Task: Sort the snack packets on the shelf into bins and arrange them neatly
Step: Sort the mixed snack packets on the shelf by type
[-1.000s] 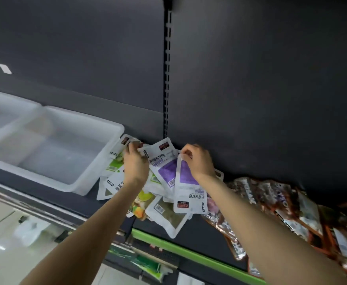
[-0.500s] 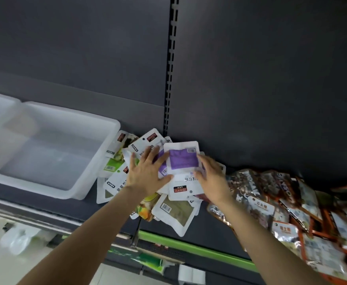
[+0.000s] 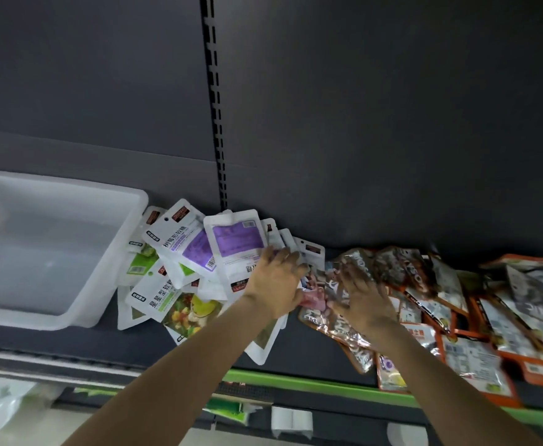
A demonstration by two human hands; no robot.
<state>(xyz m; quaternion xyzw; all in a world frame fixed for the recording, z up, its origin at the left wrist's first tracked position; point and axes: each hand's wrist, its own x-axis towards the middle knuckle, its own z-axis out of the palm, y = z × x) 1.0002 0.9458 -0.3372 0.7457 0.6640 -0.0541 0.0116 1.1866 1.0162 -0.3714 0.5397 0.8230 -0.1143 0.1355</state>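
Note:
A heap of white snack packets with purple and green labels lies on the dark shelf, just right of a clear plastic bin. My left hand rests with spread fingers on the right edge of the top purple-labelled packet. Right of that, my right hand lies flat with straight fingers on the silvery orange-edged packets. Neither hand has anything lifted.
Orange and silver packets are strewn over the right part of the shelf to the frame edge. The bin looks empty. A slotted upright runs up the dark back panel. A green strip edges the shelf front.
Both hands have moved right. My left hand left the middle of the white pile for its right edge. My right hand left the purple packet and now lies on the silvery packets.

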